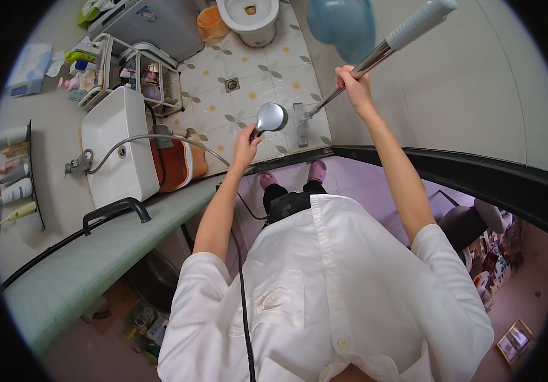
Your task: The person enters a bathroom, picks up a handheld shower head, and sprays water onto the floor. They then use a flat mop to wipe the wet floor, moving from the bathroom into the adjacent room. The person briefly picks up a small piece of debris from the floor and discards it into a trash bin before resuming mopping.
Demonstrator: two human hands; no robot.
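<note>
My left hand (pixel 245 150) grips the handle of a handheld shower head (pixel 270 117), whose round silver side faces up. From it a grey flexible hose (pixel 159 136) runs left across the white washbasin (pixel 120 129) to a metal faucet (pixel 79 163). My right hand (pixel 356 88) is closed around the metal pole (pixel 375 58) of a floor squeegee or brush with a grey-white grip. Its narrow, partly transparent head (pixel 301 125) rests on the patterned tile floor (pixel 254 102), close to the doorway sill. I cannot make out flowing water.
A toilet (pixel 260 36) and an orange bin (pixel 211 24) stand at the far end, near a floor drain (pixel 232 85). A blue basin (pixel 343 24) is by the right wall. Left are a loaded rack (pixel 147 79) and a glass door (pixel 126 243) with a black handle (pixel 115 210).
</note>
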